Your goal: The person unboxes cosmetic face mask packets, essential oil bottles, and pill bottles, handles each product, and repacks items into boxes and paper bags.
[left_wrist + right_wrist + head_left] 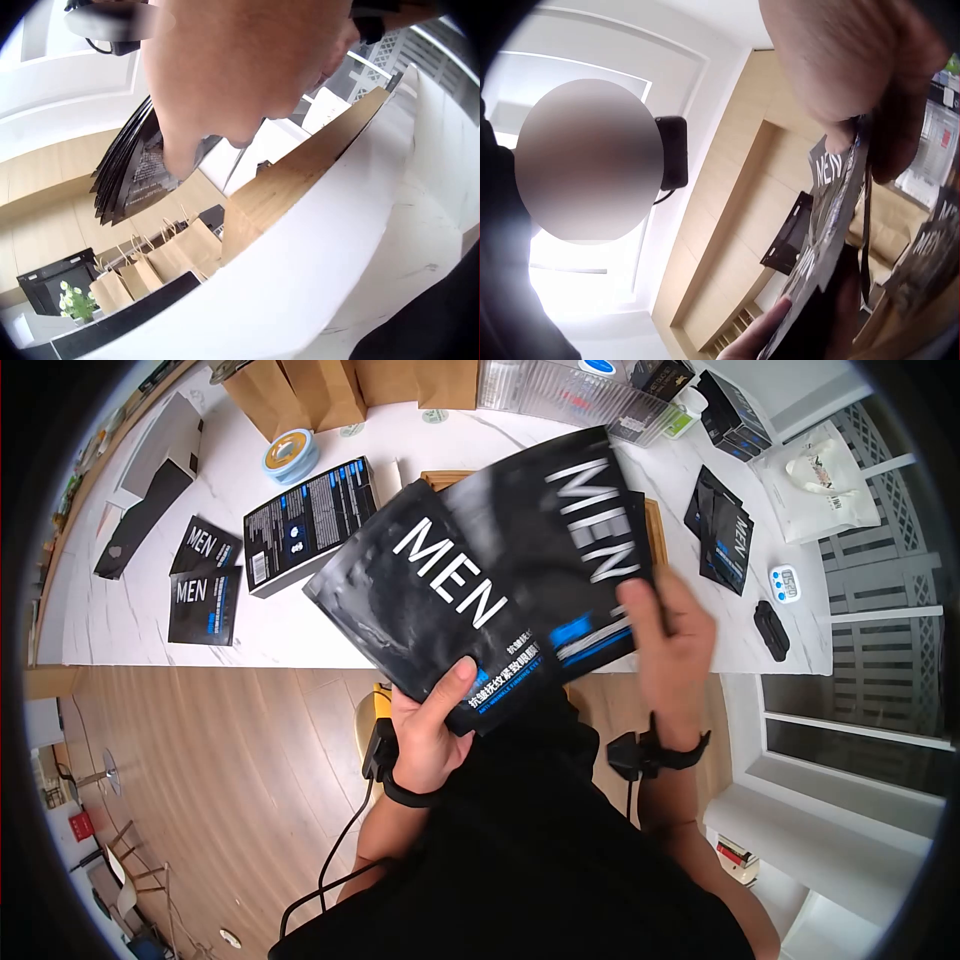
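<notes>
A fanned stack of black sachets printed "MEN" [440, 590] is held up over the white marble table [130, 600]. My left hand [435, 715] grips the stack's lower edge, thumb on the front. My right hand [670, 635] pinches the rear sachets [585, 530] at their right edge. The left wrist view shows the stack [131, 176] edge-on under my left hand [225, 82]. In the right wrist view my right hand [862, 90] pinches the sachets [832, 202] from above.
On the table lie two more "MEN" sachets [205, 595], a black product box [310, 520], a tape roll [290, 455], brown paper bags [300, 390], other black sachets [725, 535], a small timer [785, 585] and a white pouch [825, 485]. A wooden tray [655, 525] lies behind the stack.
</notes>
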`<state>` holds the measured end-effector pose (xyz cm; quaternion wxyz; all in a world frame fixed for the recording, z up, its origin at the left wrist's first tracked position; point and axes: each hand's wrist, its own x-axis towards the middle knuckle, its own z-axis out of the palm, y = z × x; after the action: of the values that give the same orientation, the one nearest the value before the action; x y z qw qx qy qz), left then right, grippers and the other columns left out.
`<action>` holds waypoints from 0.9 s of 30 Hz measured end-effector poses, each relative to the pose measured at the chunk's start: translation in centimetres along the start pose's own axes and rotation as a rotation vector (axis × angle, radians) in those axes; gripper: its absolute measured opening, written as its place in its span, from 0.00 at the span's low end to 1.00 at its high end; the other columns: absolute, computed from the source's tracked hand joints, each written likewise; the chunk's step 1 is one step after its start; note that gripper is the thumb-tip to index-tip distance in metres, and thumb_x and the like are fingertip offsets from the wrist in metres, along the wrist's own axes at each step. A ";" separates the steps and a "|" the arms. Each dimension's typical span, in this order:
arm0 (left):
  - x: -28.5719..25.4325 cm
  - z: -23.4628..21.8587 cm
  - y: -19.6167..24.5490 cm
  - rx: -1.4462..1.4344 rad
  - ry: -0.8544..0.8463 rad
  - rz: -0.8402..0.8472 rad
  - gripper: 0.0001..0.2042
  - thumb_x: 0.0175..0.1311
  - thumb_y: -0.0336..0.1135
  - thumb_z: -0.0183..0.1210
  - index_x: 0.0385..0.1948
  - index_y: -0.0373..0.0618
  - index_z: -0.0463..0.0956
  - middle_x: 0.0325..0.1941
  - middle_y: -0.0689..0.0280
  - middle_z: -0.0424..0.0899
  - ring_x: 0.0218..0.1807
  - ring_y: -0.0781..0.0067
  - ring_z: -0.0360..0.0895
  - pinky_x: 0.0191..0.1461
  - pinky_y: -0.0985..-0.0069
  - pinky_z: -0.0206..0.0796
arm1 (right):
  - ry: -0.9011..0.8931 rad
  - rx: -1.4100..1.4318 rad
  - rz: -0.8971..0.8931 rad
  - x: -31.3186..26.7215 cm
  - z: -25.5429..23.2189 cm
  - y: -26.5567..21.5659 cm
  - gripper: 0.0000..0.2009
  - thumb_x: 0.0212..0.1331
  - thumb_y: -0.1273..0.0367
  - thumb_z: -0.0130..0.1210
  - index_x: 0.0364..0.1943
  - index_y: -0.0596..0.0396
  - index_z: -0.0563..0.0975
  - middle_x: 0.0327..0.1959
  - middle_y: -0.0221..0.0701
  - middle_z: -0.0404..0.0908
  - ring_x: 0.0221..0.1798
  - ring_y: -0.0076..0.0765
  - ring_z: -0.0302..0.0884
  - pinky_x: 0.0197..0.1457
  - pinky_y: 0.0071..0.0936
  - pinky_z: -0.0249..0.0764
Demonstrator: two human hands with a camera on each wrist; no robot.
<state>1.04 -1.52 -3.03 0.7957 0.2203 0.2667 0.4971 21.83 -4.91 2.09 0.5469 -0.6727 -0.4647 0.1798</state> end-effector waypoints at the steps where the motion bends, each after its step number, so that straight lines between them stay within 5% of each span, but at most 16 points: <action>1: 0.0 0.0 0.1 0.024 0.020 0.026 0.23 0.63 0.26 0.60 0.61 0.38 0.68 0.56 0.56 0.80 0.54 0.62 0.81 0.58 0.66 0.75 | 0.102 0.097 0.046 0.4 -1.0 0.4 0.05 0.66 0.72 0.60 0.39 0.61 0.79 0.29 0.24 0.77 0.33 0.16 0.70 0.35 0.18 0.65; 4: -0.1 -0.6 0.5 0.032 0.044 0.061 0.23 0.64 0.26 0.60 0.61 0.37 0.68 0.57 0.56 0.80 0.55 0.61 0.81 0.59 0.65 0.75 | 0.253 0.362 -0.013 2.5 -2.4 0.4 0.16 0.68 0.71 0.58 0.57 0.58 0.73 0.38 0.29 0.84 0.40 0.14 0.75 0.43 0.12 0.69; 5: -0.2 -0.9 0.7 0.037 0.060 0.067 0.23 0.64 0.26 0.60 0.61 0.37 0.68 0.57 0.55 0.80 0.55 0.61 0.81 0.59 0.64 0.75 | 0.166 0.354 -0.007 2.7 -3.7 1.5 0.22 0.70 0.71 0.56 0.65 0.60 0.67 0.43 0.34 0.85 0.42 0.18 0.79 0.46 0.16 0.73; 8: -0.4 -1.7 0.7 0.048 0.107 0.080 0.23 0.63 0.26 0.60 0.61 0.35 0.67 0.56 0.55 0.80 0.56 0.61 0.80 0.60 0.64 0.74 | 0.145 -0.043 0.137 2.6 -5.2 4.8 0.23 0.67 0.68 0.61 0.63 0.57 0.69 0.43 0.34 0.84 0.43 0.22 0.80 0.48 0.22 0.75; 9: -0.5 -1.9 0.7 0.021 0.090 0.068 0.23 0.62 0.23 0.61 0.60 0.36 0.69 0.56 0.56 0.81 0.56 0.63 0.80 0.60 0.66 0.73 | 0.284 -0.367 0.077 1.7 -4.7 5.4 0.19 0.64 0.68 0.63 0.57 0.57 0.74 0.40 0.34 0.84 0.41 0.27 0.80 0.46 0.26 0.76; 12: -0.7 -2.1 0.3 0.014 0.067 0.016 0.23 0.60 0.19 0.63 0.59 0.38 0.71 0.54 0.60 0.82 0.55 0.67 0.80 0.61 0.70 0.70 | 0.310 -0.485 -0.146 0.7 -4.0 4.3 0.14 0.61 0.67 0.65 0.48 0.57 0.79 0.36 0.33 0.83 0.40 0.28 0.81 0.43 0.27 0.77; 15: -1.0 -1.3 -0.2 0.038 0.015 -0.031 0.23 0.60 0.19 0.63 0.58 0.38 0.72 0.55 0.60 0.82 0.55 0.68 0.80 0.61 0.71 0.70 | -0.087 -0.049 0.071 -1.3 -0.5 0.1 0.11 0.54 0.71 0.70 0.40 0.56 0.81 0.31 0.29 0.82 0.34 0.21 0.80 0.37 0.22 0.75; 16: -1.1 -1.0 -0.4 0.042 0.008 -0.034 0.23 0.60 0.19 0.63 0.58 0.38 0.72 0.55 0.60 0.82 0.55 0.68 0.80 0.61 0.71 0.70 | -0.234 -0.058 -0.095 -1.6 0.8 -1.0 0.12 0.51 0.71 0.73 0.37 0.56 0.80 0.27 0.27 0.80 0.29 0.19 0.77 0.35 0.19 0.73; 18: -1.4 -0.4 -0.5 0.135 -0.004 0.026 0.24 0.62 0.25 0.61 0.60 0.36 0.68 0.54 0.56 0.81 0.52 0.65 0.81 0.53 0.69 0.76 | -0.331 0.098 -0.024 -2.2 3.3 -0.8 0.12 0.52 0.71 0.72 0.35 0.59 0.79 0.25 0.25 0.79 0.26 0.15 0.72 0.32 0.17 0.70; 21: -1.9 -1.2 -0.1 0.010 0.043 0.050 0.23 0.63 0.26 0.59 0.61 0.36 0.67 0.54 0.55 0.81 0.53 0.61 0.82 0.56 0.64 0.76 | -0.273 0.197 0.117 -2.1 4.3 -0.9 0.06 0.60 0.73 0.65 0.34 0.62 0.80 0.26 0.25 0.79 0.30 0.12 0.70 0.33 0.17 0.68; 22: -2.1 -1.7 0.1 -0.064 0.068 0.039 0.23 0.63 0.27 0.58 0.61 0.36 0.67 0.55 0.54 0.80 0.54 0.59 0.82 0.57 0.61 0.77 | -0.260 0.033 -0.015 -1.8 4.0 -1.3 0.08 0.63 0.75 0.62 0.44 0.63 0.80 0.32 0.28 0.82 0.35 0.17 0.74 0.38 0.18 0.71; 24: -2.2 -2.4 0.8 -0.092 0.095 0.057 0.25 0.64 0.26 0.57 0.64 0.37 0.64 0.58 0.53 0.78 0.54 0.57 0.82 0.58 0.58 0.77 | 0.041 0.185 -0.031 -1.1 5.3 -0.4 0.14 0.66 0.77 0.57 0.54 0.64 0.76 0.40 0.32 0.83 0.41 0.21 0.77 0.44 0.21 0.73; 26: -2.2 -2.8 1.2 -0.068 0.135 0.092 0.25 0.63 0.25 0.58 0.63 0.37 0.65 0.58 0.54 0.78 0.54 0.58 0.82 0.58 0.60 0.77 | 0.182 0.202 -0.116 0.1 5.6 -2.0 0.17 0.68 0.79 0.52 0.60 0.65 0.71 0.46 0.35 0.83 0.44 0.24 0.79 0.49 0.22 0.74; 27: -2.2 -2.9 1.5 -0.068 0.140 0.107 0.25 0.63 0.25 0.58 0.63 0.37 0.65 0.58 0.54 0.78 0.54 0.58 0.82 0.58 0.60 0.77 | 0.260 -0.019 -0.314 0.8 5.8 -0.4 0.14 0.67 0.80 0.50 0.56 0.63 0.75 0.42 0.36 0.83 0.42 0.30 0.80 0.47 0.23 0.74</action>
<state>-2.59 -2.67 -3.86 0.7546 0.1719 0.2927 0.5616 17.71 -1.02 0.73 0.6172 -0.6148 -0.4910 -0.0006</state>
